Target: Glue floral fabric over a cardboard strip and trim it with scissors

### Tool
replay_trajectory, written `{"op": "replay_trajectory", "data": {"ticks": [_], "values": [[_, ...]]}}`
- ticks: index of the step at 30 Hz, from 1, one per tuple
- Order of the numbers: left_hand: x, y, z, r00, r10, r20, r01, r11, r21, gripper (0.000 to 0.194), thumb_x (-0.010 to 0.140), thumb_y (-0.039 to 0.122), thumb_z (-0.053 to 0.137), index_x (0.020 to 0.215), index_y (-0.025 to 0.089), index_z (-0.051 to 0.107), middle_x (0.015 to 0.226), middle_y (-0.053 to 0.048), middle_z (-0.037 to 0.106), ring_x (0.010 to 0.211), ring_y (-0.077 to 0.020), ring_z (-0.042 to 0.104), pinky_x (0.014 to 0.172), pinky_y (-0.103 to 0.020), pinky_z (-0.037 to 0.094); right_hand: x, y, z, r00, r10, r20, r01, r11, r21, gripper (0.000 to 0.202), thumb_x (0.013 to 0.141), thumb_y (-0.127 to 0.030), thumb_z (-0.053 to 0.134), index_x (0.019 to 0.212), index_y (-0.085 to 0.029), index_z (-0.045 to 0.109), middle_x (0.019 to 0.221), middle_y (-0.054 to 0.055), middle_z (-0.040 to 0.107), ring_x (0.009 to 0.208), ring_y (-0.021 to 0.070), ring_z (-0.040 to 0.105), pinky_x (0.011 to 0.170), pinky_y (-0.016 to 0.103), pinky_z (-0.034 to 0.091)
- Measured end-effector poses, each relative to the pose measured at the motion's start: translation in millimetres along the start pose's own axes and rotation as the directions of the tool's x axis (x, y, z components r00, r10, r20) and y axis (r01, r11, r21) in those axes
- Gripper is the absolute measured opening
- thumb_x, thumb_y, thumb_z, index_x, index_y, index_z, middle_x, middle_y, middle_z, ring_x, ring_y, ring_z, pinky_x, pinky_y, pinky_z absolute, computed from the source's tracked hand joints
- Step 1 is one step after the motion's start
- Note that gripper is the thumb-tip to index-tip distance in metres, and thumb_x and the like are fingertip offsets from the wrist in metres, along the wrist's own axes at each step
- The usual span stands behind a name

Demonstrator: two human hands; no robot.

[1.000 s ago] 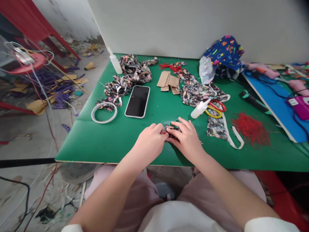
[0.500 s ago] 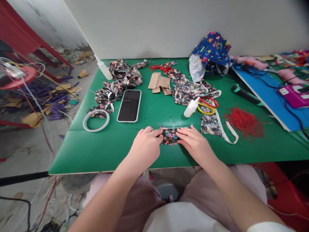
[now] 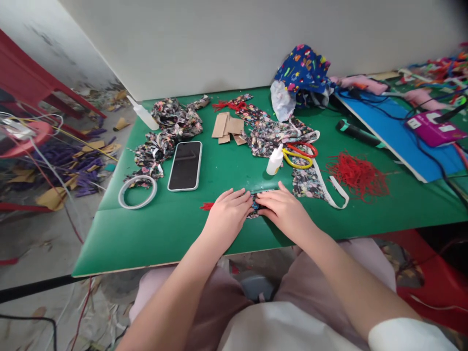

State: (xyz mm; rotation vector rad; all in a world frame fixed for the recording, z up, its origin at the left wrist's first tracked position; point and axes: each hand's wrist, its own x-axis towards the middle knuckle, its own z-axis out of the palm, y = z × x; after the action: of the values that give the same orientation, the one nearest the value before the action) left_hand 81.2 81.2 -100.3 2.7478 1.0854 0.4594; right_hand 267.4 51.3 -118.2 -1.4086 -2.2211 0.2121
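Observation:
A small folded piece of dark floral fabric [image 3: 253, 213] lies on the green tabletop [image 3: 164, 229] near its front edge. My left hand [image 3: 227, 212] covers its left part, fingers close together and pressed on the cloth. From the right, my right hand [image 3: 284, 207] grips the same piece, fingertips along the upper side and thumb below. Only a narrow bit of the print shows between the hands. Red threads [image 3: 206, 206] stick out to the left from under my left hand. Just beyond my right hand stands a small white glue bottle [image 3: 274, 162].
Yellow-and-red-handled scissors [image 3: 298, 156] rest against floral cloth [image 3: 268, 136]. A phone [image 3: 185, 165], a tape roll [image 3: 122, 201], cardboard pieces [image 3: 220, 126] and another white bottle [image 3: 145, 117] lie further left. Red threads heap [image 3: 358, 175] and a black-green cutter [image 3: 360, 133] are to the right.
My left hand has flattened over the fabric and moved closer to my right hand. Red threads now show at its left. The view has shifted slightly to the right.

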Motion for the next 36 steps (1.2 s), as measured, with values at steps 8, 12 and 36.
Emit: {"op": "replay_trajectory", "data": {"ticks": [8, 12, 36], "values": [[5.8, -2.1, -5.7, 0.987, -0.001, 0.161, 0.000, 1.000, 0.007, 0.030, 0.088, 0.031, 0.054, 0.111, 0.015, 0.065, 0.121, -0.008, 0.065, 0.121, -0.0274, 0.054, 0.104, -0.048, 0.041, -7.5, 12.7, -10.5, 1.000, 0.006, -0.012, -0.007, 0.999, -0.051, 0.025, 0.081, -0.024, 0.064, 0.106, -0.019, 0.067, 0.105, 0.007, 0.070, 0.097, 0.0213, 0.063, 0.105, 0.054, 0.037], [5.1, -2.7, -4.7, 0.986, -0.003, 0.169, 0.005, 1.000, -0.014, 0.031, 0.087, 0.031, 0.055, 0.111, 0.014, 0.065, 0.121, -0.008, 0.065, 0.122, -0.0283, 0.052, 0.105, -0.050, 0.040, -10.4, 21.3, -17.3, 0.999, 0.052, 0.000, -0.051, 0.993, -0.105, 0.030, 0.077, -0.028, 0.068, 0.104, -0.016, 0.070, 0.102, 0.009, 0.069, 0.101, 0.0261, 0.058, 0.101, 0.052, 0.041], [-17.7, -20.9, -11.4, 0.992, -0.117, 0.048, 0.118, 0.993, -0.012, 0.036, 0.083, 0.038, 0.059, 0.111, 0.017, 0.068, 0.127, -0.015, 0.056, 0.135, -0.0372, 0.032, 0.109, -0.057, 0.031, -15.1, 29.5, -32.0, 0.987, 0.141, 0.074, -0.122, 0.970, -0.208, 0.033, 0.077, -0.037, 0.067, 0.107, -0.022, 0.070, 0.125, 0.010, 0.061, 0.127, 0.0360, 0.043, 0.103, 0.059, 0.037]]}}
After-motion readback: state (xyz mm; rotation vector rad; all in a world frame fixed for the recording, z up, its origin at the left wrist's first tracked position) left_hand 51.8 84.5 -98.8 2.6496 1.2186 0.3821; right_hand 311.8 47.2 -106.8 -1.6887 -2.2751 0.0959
